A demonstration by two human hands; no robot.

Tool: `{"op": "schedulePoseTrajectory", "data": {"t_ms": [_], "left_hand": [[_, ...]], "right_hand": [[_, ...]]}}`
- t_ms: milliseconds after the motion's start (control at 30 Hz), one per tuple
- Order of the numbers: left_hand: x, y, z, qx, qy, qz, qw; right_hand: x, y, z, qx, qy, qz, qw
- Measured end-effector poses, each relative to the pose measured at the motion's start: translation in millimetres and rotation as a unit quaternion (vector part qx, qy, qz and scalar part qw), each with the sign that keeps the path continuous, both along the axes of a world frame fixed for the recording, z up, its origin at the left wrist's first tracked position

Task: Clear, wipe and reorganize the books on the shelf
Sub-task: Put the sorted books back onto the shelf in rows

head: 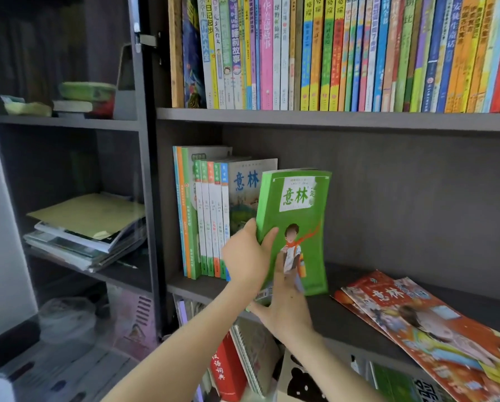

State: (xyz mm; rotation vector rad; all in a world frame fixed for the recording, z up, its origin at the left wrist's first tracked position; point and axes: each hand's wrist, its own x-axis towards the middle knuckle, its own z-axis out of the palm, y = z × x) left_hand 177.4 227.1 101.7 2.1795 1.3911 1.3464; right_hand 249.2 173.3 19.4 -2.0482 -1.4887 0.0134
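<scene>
A green book (296,216) stands upright on the middle shelf (338,317), just right of a short row of upright books (208,210) at the shelf's left end. My left hand (247,253) grips the green book's left edge, thumb on the cover. Lower down, my right hand (286,309) presses straight fingers flat against the cover near its bottom edge. Two red books (422,320) lie flat on the right part of the same shelf.
The top shelf (330,118) carries a tight row of colourful upright books (359,53). A stack of flat papers and magazines (89,230) lies in the left cabinet bay. More books, one a red dictionary (225,369), stand on the shelf below.
</scene>
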Motion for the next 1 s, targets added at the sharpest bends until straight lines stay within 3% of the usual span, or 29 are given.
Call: {"op": "schedulePoseTrajectory", "data": {"t_ms": [100,300,533,700,833,1000], "left_hand": [[-6,8,0,0.021,0.021,-0.024,0.999],[-26,41,6,-0.027,0.039,-0.060,0.997],[-45,82,3,-0.116,0.186,-0.055,0.974],[-41,92,-4,-0.171,0.178,-0.060,0.967],[-44,90,-4,-0.160,0.084,-0.086,0.980],[-48,74,-3,-0.167,0.137,-0.068,0.974]], "right_hand": [[-9,23,-2,-0.008,0.043,0.027,0.999],[-5,52,9,-0.038,0.098,0.112,0.988],[-8,90,14,-0.071,0.084,0.109,0.988],[-9,101,12,-0.071,0.097,0.093,0.988],[-10,99,19,-0.071,0.102,0.102,0.987],[-12,62,28,-0.069,0.061,0.061,0.994]]}}
